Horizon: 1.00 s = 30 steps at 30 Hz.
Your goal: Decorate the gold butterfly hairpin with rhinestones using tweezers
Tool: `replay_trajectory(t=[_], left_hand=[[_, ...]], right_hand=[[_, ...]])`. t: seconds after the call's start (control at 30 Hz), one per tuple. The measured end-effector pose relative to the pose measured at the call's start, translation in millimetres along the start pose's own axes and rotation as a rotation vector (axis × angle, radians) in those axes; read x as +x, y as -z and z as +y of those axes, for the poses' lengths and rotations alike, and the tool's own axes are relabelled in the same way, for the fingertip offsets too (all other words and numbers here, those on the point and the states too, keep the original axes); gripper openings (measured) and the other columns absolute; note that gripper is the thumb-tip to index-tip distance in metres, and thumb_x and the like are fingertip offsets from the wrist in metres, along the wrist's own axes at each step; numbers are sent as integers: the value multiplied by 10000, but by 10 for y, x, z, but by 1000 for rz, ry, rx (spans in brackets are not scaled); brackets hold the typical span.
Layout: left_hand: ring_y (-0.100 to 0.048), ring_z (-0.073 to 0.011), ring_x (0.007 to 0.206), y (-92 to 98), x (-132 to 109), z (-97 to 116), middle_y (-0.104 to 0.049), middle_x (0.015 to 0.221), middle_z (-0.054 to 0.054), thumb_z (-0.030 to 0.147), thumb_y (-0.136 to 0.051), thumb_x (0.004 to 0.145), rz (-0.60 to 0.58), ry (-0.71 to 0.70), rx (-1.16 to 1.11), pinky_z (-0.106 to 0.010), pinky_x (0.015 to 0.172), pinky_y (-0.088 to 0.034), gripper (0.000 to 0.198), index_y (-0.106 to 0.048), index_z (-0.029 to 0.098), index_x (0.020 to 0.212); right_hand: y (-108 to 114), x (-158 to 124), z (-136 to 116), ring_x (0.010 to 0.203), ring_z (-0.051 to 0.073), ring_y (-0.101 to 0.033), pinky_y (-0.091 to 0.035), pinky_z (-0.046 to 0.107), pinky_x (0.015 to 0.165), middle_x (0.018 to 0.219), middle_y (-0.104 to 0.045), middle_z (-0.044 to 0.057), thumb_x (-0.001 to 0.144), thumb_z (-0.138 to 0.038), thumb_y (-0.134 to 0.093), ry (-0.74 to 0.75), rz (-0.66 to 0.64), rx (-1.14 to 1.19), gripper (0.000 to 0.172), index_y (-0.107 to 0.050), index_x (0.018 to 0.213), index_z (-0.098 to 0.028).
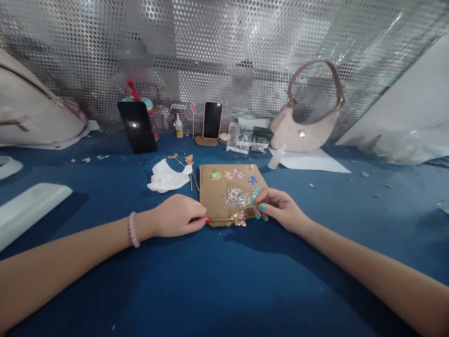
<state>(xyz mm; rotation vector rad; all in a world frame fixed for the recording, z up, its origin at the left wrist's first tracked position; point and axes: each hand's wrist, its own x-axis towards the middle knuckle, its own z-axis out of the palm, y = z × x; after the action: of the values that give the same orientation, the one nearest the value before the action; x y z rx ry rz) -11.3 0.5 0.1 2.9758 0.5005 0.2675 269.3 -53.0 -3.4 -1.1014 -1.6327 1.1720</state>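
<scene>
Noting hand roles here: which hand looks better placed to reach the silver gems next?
Probably the right hand: its fingertips, pinching what looks like a thin tool, are beside the silver gems. The left hand sits at the left edge of the cardboard, seemingly holding the stem of the rose-gold ornament.

A blue table point(210, 281) carries cardboard point(212, 199), crumpled paper point(166, 178) and a bottle point(179, 128).
</scene>
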Motion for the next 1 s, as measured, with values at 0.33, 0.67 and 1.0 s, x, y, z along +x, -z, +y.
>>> replay_trajectory(t=[0.33, 0.67, 1.0], left_hand=[[-433, -106, 503, -14, 12, -8, -466, 551, 20, 267, -361, 908, 8, -23, -11, -259, 503, -280, 332, -418, 169, 596], [-441, -109, 508, -14, 16, -10, -477, 556, 17, 262, -365, 905, 6, -21, -8, -265, 501, -280, 327, -440, 170, 600], [-435, -107, 517, -15, 9, 2, -469, 562, 19, 266, -366, 906, -11, -10, -7, -262, 505, -284, 327, -419, 170, 598]], right_hand=[[-19, 9, -72, 478, 91, -522, -396, 236, 458, 530, -582, -13, 747, -390, -618, -23, -65, -148, 212, -568, 713, -187], [-20, 16, -56, 491, 95, -490, -378, 252, 480, 533, -551, -24, 765, -371, -585, -19, -64, -213, 186, -565, 707, -195], [-12, 19, -49, 496, 91, -474, -379, 252, 497, 541, -522, -32, 776, -312, -565, 8, -48, -246, 141, -575, 706, -190]])
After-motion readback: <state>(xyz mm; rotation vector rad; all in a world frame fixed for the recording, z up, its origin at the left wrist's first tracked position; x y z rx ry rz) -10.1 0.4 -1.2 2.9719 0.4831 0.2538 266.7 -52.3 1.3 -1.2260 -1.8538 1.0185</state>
